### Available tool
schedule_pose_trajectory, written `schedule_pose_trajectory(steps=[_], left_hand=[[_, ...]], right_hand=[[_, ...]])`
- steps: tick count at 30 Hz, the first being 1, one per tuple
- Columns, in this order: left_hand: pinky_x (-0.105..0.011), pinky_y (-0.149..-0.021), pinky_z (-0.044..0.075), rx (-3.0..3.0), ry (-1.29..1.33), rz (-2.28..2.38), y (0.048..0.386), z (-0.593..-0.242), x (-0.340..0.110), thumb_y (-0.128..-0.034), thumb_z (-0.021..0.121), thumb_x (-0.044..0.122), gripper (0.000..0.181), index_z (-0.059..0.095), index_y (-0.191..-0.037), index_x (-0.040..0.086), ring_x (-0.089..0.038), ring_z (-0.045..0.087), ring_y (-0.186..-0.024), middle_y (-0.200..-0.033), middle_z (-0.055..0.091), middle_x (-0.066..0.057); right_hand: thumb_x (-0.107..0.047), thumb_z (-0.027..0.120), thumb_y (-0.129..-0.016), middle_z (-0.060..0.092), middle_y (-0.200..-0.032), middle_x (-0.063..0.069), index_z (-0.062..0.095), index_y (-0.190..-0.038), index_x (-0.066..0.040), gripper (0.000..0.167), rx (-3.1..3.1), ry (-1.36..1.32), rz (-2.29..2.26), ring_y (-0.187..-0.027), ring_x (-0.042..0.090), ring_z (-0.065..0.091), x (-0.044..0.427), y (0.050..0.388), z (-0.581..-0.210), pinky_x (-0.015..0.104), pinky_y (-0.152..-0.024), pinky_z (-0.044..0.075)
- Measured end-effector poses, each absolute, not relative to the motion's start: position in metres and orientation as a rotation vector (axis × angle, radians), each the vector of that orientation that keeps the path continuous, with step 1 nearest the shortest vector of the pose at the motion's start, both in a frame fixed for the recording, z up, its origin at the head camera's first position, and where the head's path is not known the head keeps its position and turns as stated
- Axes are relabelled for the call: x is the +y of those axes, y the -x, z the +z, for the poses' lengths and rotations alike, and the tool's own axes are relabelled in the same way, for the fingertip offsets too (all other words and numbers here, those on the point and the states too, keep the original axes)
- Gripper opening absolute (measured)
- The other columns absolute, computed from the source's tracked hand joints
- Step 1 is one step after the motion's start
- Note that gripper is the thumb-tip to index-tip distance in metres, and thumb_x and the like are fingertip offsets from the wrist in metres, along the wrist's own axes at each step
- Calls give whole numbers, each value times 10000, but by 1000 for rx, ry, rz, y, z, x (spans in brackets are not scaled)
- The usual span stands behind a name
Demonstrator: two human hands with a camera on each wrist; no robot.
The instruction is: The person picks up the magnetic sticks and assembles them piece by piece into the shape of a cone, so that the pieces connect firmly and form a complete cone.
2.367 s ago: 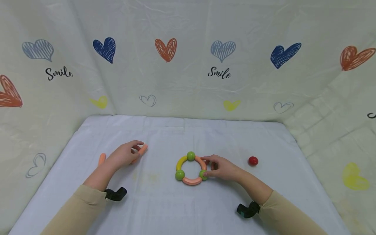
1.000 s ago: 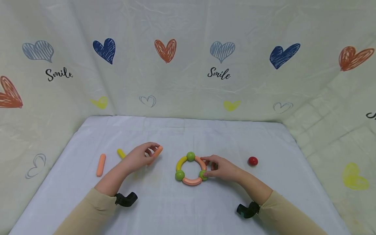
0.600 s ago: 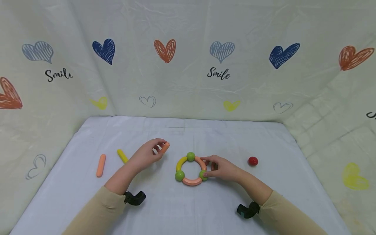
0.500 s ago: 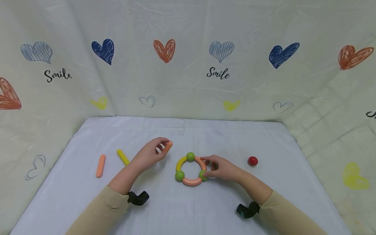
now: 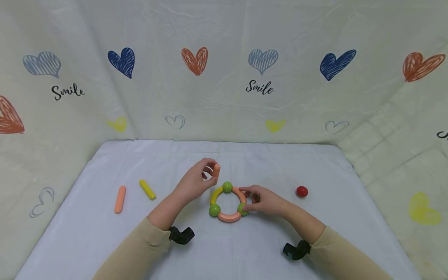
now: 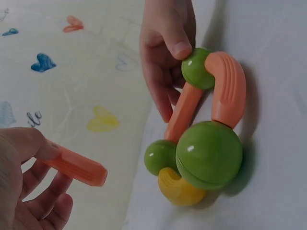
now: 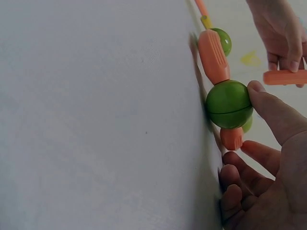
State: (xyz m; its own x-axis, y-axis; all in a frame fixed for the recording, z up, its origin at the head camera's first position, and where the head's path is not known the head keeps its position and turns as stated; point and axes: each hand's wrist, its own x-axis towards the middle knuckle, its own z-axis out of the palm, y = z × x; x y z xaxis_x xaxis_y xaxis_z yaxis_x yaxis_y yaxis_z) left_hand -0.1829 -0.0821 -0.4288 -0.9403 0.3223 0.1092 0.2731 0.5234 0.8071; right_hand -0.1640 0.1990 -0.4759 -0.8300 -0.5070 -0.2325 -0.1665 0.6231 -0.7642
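A ring of curved orange and yellow pieces joined by green balls [image 5: 227, 187] lies on the white cloth, mid-table. My left hand [image 5: 196, 179] pinches a loose orange piece [image 5: 216, 171] between thumb and fingers, raised just beyond the ring's far left side. In the left wrist view that orange piece [image 6: 79, 167] points away from the left hand [image 6: 24, 182], apart from the ring. My right hand [image 5: 267, 200] grips the ring's right side; in the right wrist view the thumb of the right hand [image 7: 283, 167] rests on a green ball [image 7: 229, 104], with a finger at the orange piece beside it.
Another orange piece [image 5: 120, 199] and a yellow piece [image 5: 147, 189] lie at the left of the cloth. A red ball [image 5: 301, 191] sits to the right, beyond the right forearm. A curtain [image 5: 224, 97] printed with hearts stands behind the table.
My left hand has carried the orange piece to the right, close to the ring's far side, and the yellow piece at left has come into full view. The right hand and ring stay put.
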Motion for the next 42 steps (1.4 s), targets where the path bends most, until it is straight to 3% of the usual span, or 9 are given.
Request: schedule_pose_trajectory(steps=[13, 23, 31, 42], left_hand=[[-361, -900, 487, 2649, -581, 1424, 183, -423, -61, -902, 723, 168, 374, 523, -1218, 174, -237, 602, -1073, -1127, 586, 41], [-343, -882, 491, 2634, -564, 1335, 185, -431, -53, -915, 715, 187, 352, 515, -1203, 217, -153, 573, -1055, -1158, 568, 74], [-378, -874, 507, 2616, -556, 1304, 188, -440, -50, -923, 711, 177, 333, 527, -1198, 220, -240, 592, -1111, -1147, 570, 78], [-345, -887, 502, 2630, -557, 1286, 189, -443, -49, -926, 716, 210, 355, 540, -1235, 226, -148, 584, -1069, -1179, 575, 93]], right_hand=[[-428, 814, -807, 582, -1095, -43, 573, -1395, -205, 674, 2414, 522, -1103, -854, 183, 532, 198, 163, -478, 314, -698, 474], [-429, 810, -812, 579, -1096, -49, 565, -1402, -226, 670, 2413, 528, -1102, -852, 185, 532, 199, 163, -479, 318, -704, 472], [-421, 811, -814, 582, -1103, -49, 568, -1401, -221, 665, 2418, 546, -1098, -833, 177, 537, 198, 163, -480, 304, -691, 477], [-414, 803, -825, 584, -1093, -50, 566, -1400, -224, 651, 2407, 548, -1095, -819, 175, 539, 199, 163, -477, 294, -687, 472]])
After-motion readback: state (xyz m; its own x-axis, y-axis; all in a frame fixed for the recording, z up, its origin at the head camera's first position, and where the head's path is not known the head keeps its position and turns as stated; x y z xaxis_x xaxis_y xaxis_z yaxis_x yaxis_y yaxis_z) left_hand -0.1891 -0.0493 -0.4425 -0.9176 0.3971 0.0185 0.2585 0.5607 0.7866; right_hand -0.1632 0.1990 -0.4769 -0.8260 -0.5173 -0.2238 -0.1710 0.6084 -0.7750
